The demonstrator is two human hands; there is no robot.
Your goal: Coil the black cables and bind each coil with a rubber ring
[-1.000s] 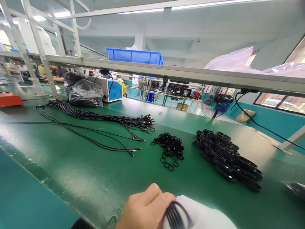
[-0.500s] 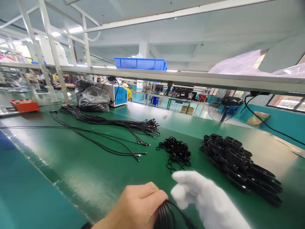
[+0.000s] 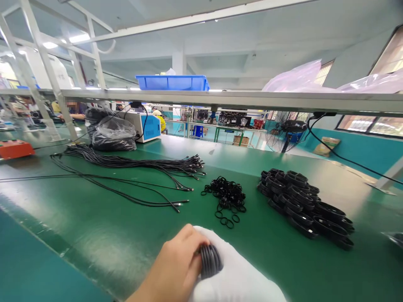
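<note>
At the front edge of the view, my bare left hand (image 3: 176,264) is closed around a coiled black cable (image 3: 210,261). My right hand (image 3: 236,268), in a white glove, wraps around the same coil from the right; its fingers are partly hidden behind the coil. Just beyond my hands lies a heap of small black rubber rings (image 3: 225,193), several of them loose at its near side. Right of the rings is a stack of finished-looking cable coils (image 3: 302,201). Long uncoiled black cables (image 3: 135,161) lie bundled at the left, their metal plugs pointing right.
The green table (image 3: 103,239) carries a filled clear plastic bag (image 3: 113,132), a blue and white machine (image 3: 147,126) and an orange control box (image 3: 15,149). A shelf (image 3: 236,97) spans overhead with a blue bin (image 3: 173,82). Other people sit far left.
My gloved right hand has moved left and closed around the coil beside my left hand. The coil now sits upright between both hands. The whole view has shifted slightly to the right.
</note>
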